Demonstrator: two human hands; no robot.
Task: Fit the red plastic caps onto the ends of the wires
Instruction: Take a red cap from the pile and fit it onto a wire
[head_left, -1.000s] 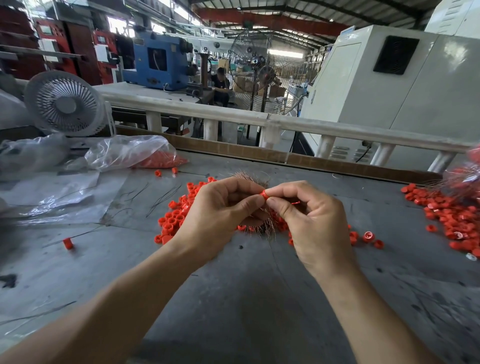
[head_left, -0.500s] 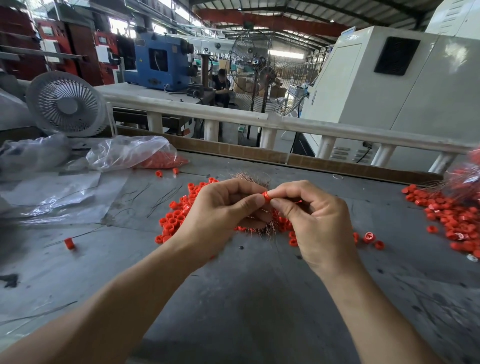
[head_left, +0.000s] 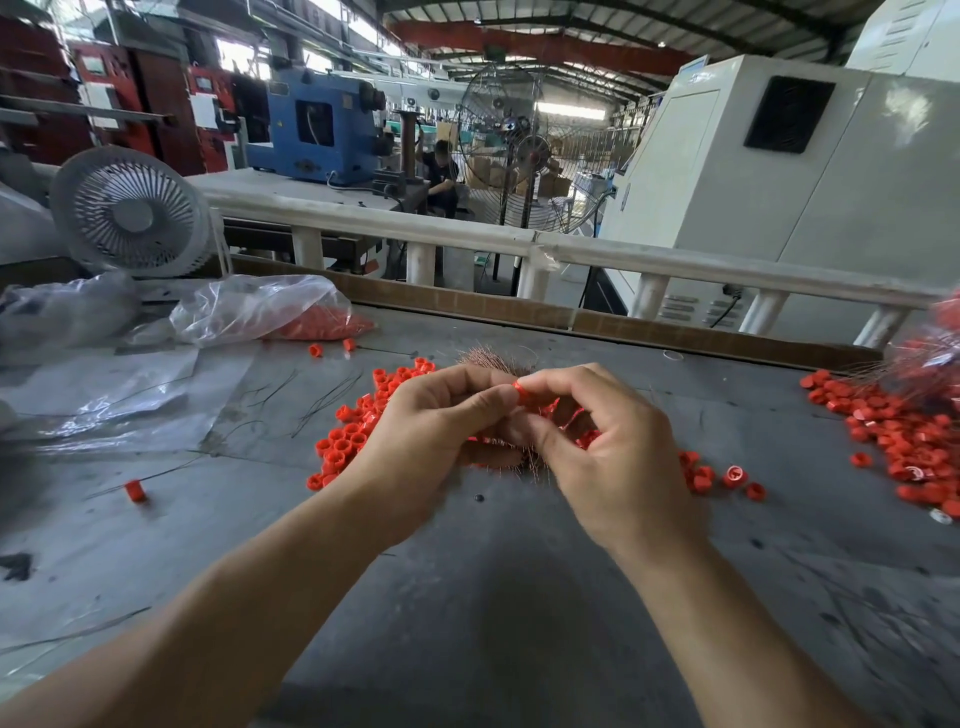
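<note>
Above the grey worktable (head_left: 467, 597), my left hand (head_left: 436, 431) and my right hand (head_left: 608, 457) meet at the fingertips. Between my left thumb and my right index finger sits one small red cap (head_left: 517, 387). My left hand also holds a bundle of thin copper-coloured wires (head_left: 493, 358), whose tips fan out behind and below the fingers. A heap of loose red caps (head_left: 358, 421) lies on the table behind my left hand. How the cap sits on a wire end is hidden by my fingers.
A second pile of red caps (head_left: 898, 431) spreads at the right edge. A clear plastic bag (head_left: 260, 312) with red caps lies at the back left, by a white fan (head_left: 130, 213). Stray caps (head_left: 136, 490) and loose wires (head_left: 322, 400) lie on the left.
My right hand's lower fingers have loosened and spread, showing red capped pieces under the palm. The pinch on the cap stays at the same spot.
</note>
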